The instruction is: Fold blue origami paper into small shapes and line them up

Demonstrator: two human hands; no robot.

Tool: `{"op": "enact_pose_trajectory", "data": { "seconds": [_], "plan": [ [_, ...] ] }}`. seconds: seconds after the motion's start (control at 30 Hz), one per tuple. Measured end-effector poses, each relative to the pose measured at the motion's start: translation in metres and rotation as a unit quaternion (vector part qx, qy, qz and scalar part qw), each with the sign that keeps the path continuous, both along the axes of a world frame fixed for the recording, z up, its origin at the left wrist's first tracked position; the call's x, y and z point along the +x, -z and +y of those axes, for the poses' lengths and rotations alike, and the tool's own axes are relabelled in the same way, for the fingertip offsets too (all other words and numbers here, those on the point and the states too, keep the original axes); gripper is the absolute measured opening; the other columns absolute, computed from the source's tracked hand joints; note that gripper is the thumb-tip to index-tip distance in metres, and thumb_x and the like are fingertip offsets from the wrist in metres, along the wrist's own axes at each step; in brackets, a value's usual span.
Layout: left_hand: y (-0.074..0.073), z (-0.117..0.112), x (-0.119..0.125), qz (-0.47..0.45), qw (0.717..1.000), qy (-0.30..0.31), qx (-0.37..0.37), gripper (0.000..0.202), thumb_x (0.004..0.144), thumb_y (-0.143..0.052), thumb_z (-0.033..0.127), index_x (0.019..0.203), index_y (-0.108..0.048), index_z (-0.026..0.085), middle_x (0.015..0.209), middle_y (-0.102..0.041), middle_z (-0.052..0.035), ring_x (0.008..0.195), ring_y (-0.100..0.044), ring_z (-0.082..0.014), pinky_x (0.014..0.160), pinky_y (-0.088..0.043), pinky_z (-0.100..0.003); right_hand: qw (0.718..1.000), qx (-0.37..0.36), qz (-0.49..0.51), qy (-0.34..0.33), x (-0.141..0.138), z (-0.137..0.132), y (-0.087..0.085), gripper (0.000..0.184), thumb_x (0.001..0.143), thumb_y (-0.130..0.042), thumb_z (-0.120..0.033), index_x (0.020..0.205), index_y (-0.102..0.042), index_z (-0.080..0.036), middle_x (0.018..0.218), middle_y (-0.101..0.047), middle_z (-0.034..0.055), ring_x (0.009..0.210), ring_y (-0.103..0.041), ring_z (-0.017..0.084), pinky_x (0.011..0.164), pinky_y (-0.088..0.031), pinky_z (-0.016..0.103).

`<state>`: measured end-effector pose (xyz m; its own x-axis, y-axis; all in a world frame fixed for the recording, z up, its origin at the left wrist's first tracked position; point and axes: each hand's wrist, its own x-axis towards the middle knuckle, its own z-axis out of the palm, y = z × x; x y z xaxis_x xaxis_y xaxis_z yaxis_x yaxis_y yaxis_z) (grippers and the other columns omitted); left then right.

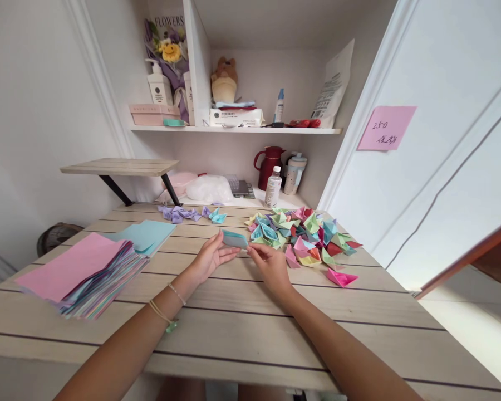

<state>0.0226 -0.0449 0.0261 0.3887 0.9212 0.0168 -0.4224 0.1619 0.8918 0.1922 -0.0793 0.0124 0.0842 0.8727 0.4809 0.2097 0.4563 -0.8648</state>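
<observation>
Between my two hands, just above the slatted table, is a small folded piece of light-blue paper [235,239]. My left hand [212,256] pinches its left end between thumb and fingers, palm turned up. At its lower right corner, my right hand [271,266] grips it with thumb and fingertips. Right of my hands lies a heap of folded paper boats [290,228] in many colours. One bright pink paper boat [341,278] sits apart at the heap's near side. Purple folded papers [179,214] and a blue one [217,215] lie beyond my left hand.
On the left, a thick stack of coloured paper [79,267] overlaps light-blue sheets [150,234]. A small raised wooden shelf [121,166] stands behind them. At the back are a clear bottle [273,188], a red jug [270,167] and a pale cup [294,174].
</observation>
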Motion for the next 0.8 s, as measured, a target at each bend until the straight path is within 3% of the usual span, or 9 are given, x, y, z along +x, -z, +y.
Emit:
{"op": "enact_pose_trajectory", "data": {
  "seconds": [0.1, 0.2, 0.33, 0.5, 0.67, 0.8],
  "plan": [
    [-0.0018, 0.0001, -0.0021, 0.013, 1.000, 0.016, 0.009, 0.036, 0.078, -0.052, 0.041, 0.101, -0.057, 0.014, 0.109, -0.060, -0.0137, 0.093, -0.060, -0.0244, 0.087, -0.043, -0.042, 0.997, 0.043, -0.068, -0.020, -0.0010, -0.0017, -0.0011, 0.018, 0.076, -0.056, -0.031, 0.086, -0.068, -0.024, 0.088, -0.069, 0.0045, 0.081, -0.062, 0.021, 0.073, -0.048, 0.033],
    [-0.0019, 0.0007, -0.0030, 0.024, 1.000, 0.012, 0.016, 0.036, 0.078, -0.052, 0.038, 0.103, -0.058, 0.013, 0.115, -0.057, -0.0142, 0.094, -0.059, -0.0246, 0.087, -0.044, -0.043, 0.996, 0.027, -0.063, -0.053, -0.0031, -0.0004, 0.0011, 0.019, 0.074, -0.058, -0.031, 0.090, -0.068, -0.025, 0.091, -0.069, 0.0044, 0.084, -0.062, 0.022, 0.077, -0.048, 0.036],
    [-0.0030, 0.0004, -0.0030, 0.013, 1.000, 0.013, 0.015, 0.036, 0.078, -0.054, 0.035, 0.108, -0.056, 0.016, 0.121, -0.053, -0.0127, 0.094, -0.059, -0.0242, 0.086, -0.044, -0.044, 0.993, -0.048, 0.046, -0.098, -0.0038, 0.0038, 0.0049, 0.029, 0.067, -0.064, -0.036, 0.092, -0.067, -0.022, 0.094, -0.068, 0.0056, 0.088, -0.061, 0.023, 0.081, -0.047, 0.038],
    [-0.0066, -0.0023, -0.0026, -0.004, 1.000, 0.009, 0.016, 0.042, 0.073, -0.062, 0.031, 0.113, -0.052, 0.023, 0.121, -0.053, -0.0100, 0.094, -0.060, -0.0220, 0.087, -0.043, -0.043, 0.962, -0.130, 0.196, -0.138, -0.0016, 0.0062, 0.0030, 0.037, 0.061, -0.070, -0.037, 0.093, -0.064, -0.019, 0.087, -0.068, 0.0053, 0.081, -0.063, 0.020, 0.079, -0.048, 0.036],
    [-0.0094, -0.0053, -0.0017, 0.013, 0.998, 0.022, 0.050, 0.042, 0.069, -0.065, 0.029, 0.108, -0.054, 0.019, 0.111, -0.058, -0.0103, 0.097, -0.058, -0.0227, 0.088, -0.042, -0.039, 0.930, -0.180, 0.291, -0.137, 0.0013, 0.0065, 0.0006, 0.035, 0.054, -0.074, -0.037, 0.078, -0.058, -0.019, 0.071, -0.067, 0.0017, 0.070, -0.063, 0.017, 0.074, -0.049, 0.035],
    [-0.0109, -0.0074, 0.0001, 0.028, 0.995, 0.044, 0.088, 0.048, 0.067, -0.066, 0.020, 0.112, -0.052, 0.019, 0.118, -0.054, -0.0112, 0.104, -0.054, -0.0230, 0.088, -0.041, -0.035, 0.912, -0.186, 0.339, -0.139, 0.0022, 0.0070, 0.0009, 0.034, 0.051, -0.076, -0.035, 0.065, -0.049, -0.020, 0.065, -0.063, -0.0022, 0.066, -0.062, 0.015, 0.071, -0.049, 0.033]
  ]
}}
